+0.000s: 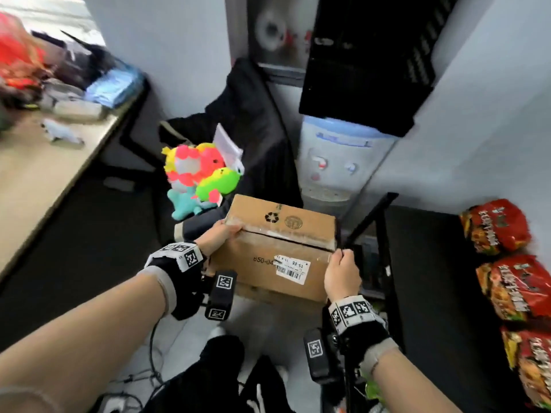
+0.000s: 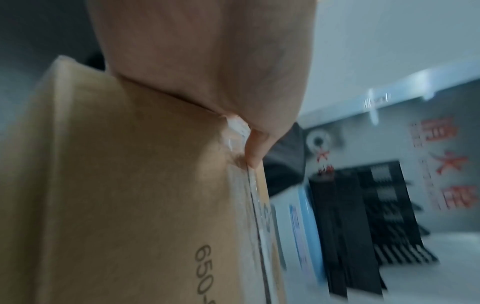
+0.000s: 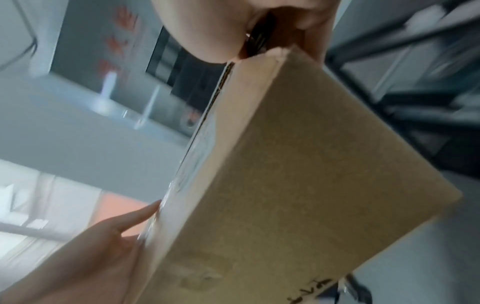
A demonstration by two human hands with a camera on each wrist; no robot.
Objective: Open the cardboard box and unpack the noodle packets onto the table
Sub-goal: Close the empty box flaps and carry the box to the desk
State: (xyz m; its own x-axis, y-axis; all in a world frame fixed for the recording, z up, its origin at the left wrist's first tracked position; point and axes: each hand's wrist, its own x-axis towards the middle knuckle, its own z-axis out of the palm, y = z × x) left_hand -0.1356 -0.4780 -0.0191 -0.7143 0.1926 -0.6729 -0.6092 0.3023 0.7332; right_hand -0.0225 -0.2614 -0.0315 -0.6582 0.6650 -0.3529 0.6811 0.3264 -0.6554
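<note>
I hold a brown cardboard box [image 1: 277,251] in the air between both hands. Its flaps are closed, with clear tape along the top seam and a white label on the near face. My left hand [image 1: 219,235] presses against the box's left end, thumb on the taped seam [image 2: 249,148]; in the right wrist view its fingers [image 3: 135,216] lie straight along the cardboard [image 3: 298,174]. My right hand [image 1: 341,272] grips the right top corner, thumb on top and fingers round the end [image 3: 233,24]. Three red noodle packets [image 1: 515,287] lie on the black table [image 1: 432,278] at the right.
A wooden table [image 1: 38,180] with clutter runs along the left. Bright plush toys [image 1: 199,177] sit on a dark chair just beyond the box. A water dispenser [image 1: 340,162] stands behind, and a black rack frame [image 1: 384,248] stands close to my right hand.
</note>
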